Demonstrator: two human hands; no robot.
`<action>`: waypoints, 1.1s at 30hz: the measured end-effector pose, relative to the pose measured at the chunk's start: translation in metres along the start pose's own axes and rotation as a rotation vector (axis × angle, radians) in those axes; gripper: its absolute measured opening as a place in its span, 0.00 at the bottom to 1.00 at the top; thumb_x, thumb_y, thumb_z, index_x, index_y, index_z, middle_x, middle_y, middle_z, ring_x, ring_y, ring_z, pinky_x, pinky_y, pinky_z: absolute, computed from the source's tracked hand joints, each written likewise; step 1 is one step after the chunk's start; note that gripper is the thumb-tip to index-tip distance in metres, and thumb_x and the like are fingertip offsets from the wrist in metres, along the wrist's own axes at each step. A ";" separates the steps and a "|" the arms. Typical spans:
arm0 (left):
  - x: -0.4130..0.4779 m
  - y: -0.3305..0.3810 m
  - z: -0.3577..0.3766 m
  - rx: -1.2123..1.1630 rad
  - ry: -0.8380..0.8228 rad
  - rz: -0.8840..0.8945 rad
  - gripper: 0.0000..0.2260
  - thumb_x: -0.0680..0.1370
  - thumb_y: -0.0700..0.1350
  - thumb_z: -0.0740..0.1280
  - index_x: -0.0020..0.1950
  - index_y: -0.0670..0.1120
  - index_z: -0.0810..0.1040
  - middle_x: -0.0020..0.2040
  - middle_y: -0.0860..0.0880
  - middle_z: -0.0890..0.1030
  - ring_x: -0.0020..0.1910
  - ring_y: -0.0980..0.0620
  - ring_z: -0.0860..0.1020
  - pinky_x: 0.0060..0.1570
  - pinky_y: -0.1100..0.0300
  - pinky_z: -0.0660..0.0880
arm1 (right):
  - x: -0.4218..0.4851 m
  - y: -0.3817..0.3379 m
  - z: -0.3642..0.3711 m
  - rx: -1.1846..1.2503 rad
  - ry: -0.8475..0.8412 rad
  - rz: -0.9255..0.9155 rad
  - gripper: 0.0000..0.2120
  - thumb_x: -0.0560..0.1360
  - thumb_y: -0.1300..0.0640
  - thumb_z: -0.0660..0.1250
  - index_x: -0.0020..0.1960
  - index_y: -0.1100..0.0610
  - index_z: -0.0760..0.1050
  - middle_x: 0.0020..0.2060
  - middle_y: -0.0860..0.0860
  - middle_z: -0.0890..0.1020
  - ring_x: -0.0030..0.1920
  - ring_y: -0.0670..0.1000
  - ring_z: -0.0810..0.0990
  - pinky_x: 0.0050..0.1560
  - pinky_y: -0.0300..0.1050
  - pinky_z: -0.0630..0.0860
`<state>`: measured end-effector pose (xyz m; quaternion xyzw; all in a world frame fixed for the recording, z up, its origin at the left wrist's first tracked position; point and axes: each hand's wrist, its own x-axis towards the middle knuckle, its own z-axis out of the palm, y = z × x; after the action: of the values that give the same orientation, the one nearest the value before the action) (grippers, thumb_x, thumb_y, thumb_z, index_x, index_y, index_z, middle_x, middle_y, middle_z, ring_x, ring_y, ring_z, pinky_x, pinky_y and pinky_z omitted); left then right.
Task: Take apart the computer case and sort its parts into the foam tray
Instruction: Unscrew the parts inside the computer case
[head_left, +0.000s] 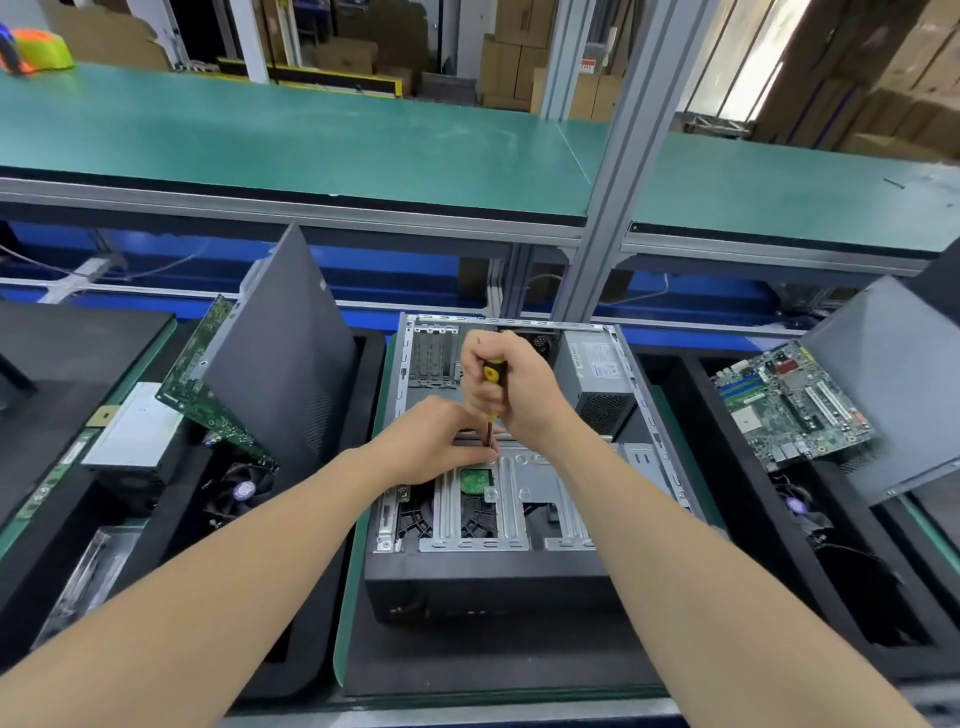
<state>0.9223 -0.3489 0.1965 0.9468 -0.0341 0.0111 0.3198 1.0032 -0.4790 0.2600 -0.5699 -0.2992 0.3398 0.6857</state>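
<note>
The open computer case (550, 499) lies on its side in front of me, its metal drive cage and a small green board (475, 479) exposed. My right hand (511, 392) grips a screwdriver (492, 384) with a yellow and black handle, held upright, its shaft pointing down at the top edge of the drive cage. My left hand (441, 441) rests on the cage and pinches the lower shaft near the tip. The tip itself is hidden by my fingers. A grey power supply (597, 374) sits in the far right corner of the case.
A black foam tray (171, 519) on the left holds a side panel (291, 353), a motherboard (208, 384), a silver drive (130, 426) and a fan (241, 491). Another foam tray (753, 499) on the right holds a motherboard (789, 400) and a panel (893, 395). An aluminium post (618, 171) rises behind the case.
</note>
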 end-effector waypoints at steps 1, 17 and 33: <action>0.000 0.000 0.000 -0.011 -0.002 0.004 0.06 0.77 0.59 0.71 0.46 0.58 0.83 0.44 0.60 0.83 0.44 0.61 0.79 0.45 0.57 0.77 | -0.002 0.000 0.004 -0.075 0.081 -0.023 0.11 0.75 0.57 0.58 0.35 0.58 0.70 0.25 0.54 0.66 0.26 0.53 0.63 0.29 0.44 0.65; 0.005 -0.005 -0.002 -0.027 -0.071 0.003 0.13 0.80 0.37 0.64 0.56 0.53 0.83 0.53 0.60 0.83 0.52 0.57 0.80 0.55 0.52 0.78 | -0.001 0.009 0.022 0.008 0.441 -0.110 0.12 0.69 0.58 0.58 0.29 0.53 0.58 0.25 0.51 0.59 0.27 0.50 0.53 0.28 0.40 0.53; 0.007 -0.004 0.005 -0.039 -0.038 -0.053 0.10 0.74 0.62 0.72 0.46 0.57 0.84 0.45 0.53 0.85 0.46 0.52 0.81 0.49 0.46 0.79 | 0.015 0.002 -0.008 0.184 -0.176 0.087 0.14 0.75 0.58 0.55 0.30 0.53 0.65 0.23 0.47 0.61 0.23 0.46 0.55 0.24 0.37 0.56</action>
<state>0.9300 -0.3493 0.1909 0.9411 -0.0153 -0.0159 0.3375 1.0185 -0.4713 0.2565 -0.4851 -0.3007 0.4441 0.6907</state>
